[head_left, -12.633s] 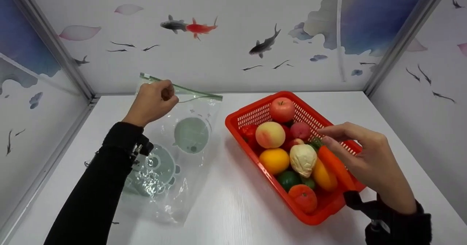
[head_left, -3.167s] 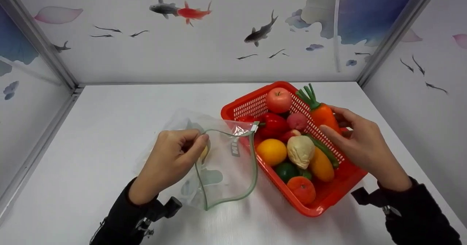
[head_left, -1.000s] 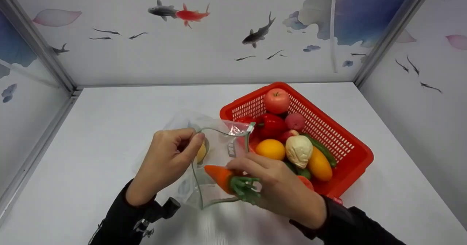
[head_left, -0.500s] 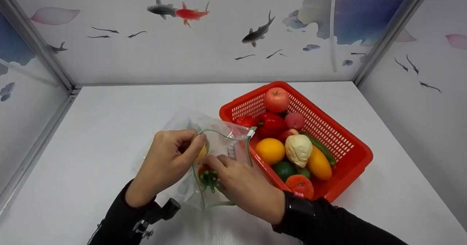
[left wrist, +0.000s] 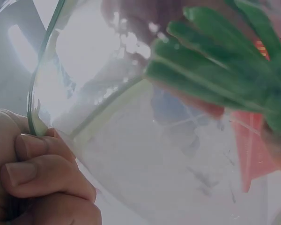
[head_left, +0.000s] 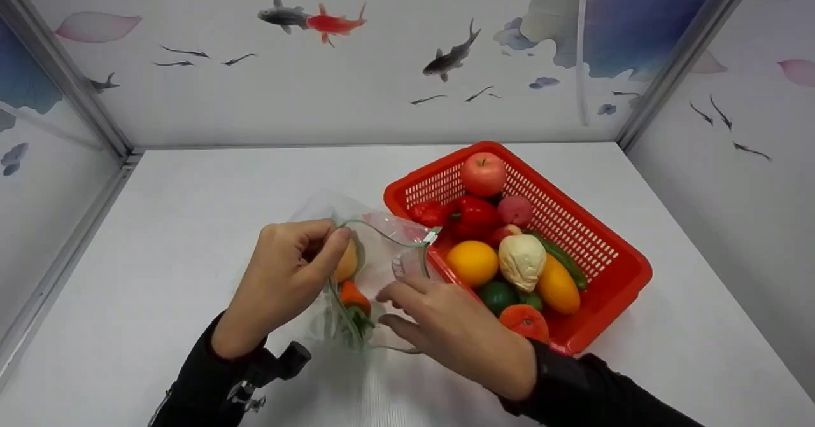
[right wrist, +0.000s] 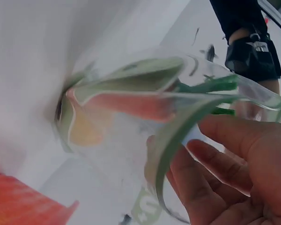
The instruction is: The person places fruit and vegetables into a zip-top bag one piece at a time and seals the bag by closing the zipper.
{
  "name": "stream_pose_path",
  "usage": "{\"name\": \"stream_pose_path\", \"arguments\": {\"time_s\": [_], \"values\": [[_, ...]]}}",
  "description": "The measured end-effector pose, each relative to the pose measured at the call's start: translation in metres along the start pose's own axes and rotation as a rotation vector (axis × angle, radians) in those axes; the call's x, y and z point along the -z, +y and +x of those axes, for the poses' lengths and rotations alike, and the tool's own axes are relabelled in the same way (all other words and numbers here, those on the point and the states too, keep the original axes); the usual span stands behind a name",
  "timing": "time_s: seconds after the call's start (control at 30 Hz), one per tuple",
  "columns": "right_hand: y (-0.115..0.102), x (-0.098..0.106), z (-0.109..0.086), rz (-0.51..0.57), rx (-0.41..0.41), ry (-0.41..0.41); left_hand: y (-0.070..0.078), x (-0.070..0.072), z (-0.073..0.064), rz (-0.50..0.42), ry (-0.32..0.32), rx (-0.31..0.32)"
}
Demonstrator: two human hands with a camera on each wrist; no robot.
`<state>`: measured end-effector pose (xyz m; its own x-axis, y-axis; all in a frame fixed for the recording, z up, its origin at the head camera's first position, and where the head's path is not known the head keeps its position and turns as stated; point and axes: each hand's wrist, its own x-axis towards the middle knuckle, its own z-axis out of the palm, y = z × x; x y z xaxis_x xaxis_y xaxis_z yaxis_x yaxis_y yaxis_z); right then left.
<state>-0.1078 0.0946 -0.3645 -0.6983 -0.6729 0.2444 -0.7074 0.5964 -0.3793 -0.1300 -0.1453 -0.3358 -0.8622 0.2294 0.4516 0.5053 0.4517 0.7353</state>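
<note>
My left hand pinches the green-edged rim of a clear zip bag, whose mouth gapes toward the right. Inside the bag lies an orange carrot, its green leafy top near the rim in the left wrist view. A yellowish round fruit shows through the plastic beyond it, partly hidden by the left hand. At the mouth, my right hand has its fingers spread and holds nothing. In the right wrist view its fingers sit right at the bag's green rim.
A red plastic basket stands to the right, beside the bag. It holds an apple, red pepper, orange-yellow fruit, pale cabbage-like vegetable, tomato-like fruit and several others. Printed walls enclose the white table.
The right hand took the carrot from the basket, carried it left into the bag and let go. Earlier, the bag was turned mouth-up and away; the peach has left the basket since then.
</note>
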Motion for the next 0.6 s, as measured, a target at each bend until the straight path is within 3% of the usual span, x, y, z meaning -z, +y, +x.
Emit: {"name": "stream_pose_path", "arguments": {"time_s": [0.1, 0.17, 0.3, 0.43, 0.5, 0.6], "values": [[0.005, 0.015, -0.015, -0.022, -0.066, 0.075, 0.002, 0.003, 0.0, -0.002, 0.009, 0.014], [0.01, 0.022, -0.02, -0.059, -0.146, 0.07, 0.003, 0.005, 0.0, -0.002, 0.014, 0.02], [0.021, 0.027, -0.022, -0.026, -0.255, -0.1, 0.005, 0.008, 0.0, -0.011, 0.019, 0.029], [0.026, 0.027, -0.013, 0.117, -0.234, -0.213, 0.005, 0.014, 0.001, -0.003, 0.025, 0.03], [0.025, 0.033, -0.006, 0.178, -0.217, -0.172, 0.006, 0.021, 0.002, 0.014, 0.043, 0.018], [0.02, 0.05, 0.007, 0.259, -0.195, -0.017, 0.009, 0.034, 0.006, 0.039, 0.085, -0.004]]}}
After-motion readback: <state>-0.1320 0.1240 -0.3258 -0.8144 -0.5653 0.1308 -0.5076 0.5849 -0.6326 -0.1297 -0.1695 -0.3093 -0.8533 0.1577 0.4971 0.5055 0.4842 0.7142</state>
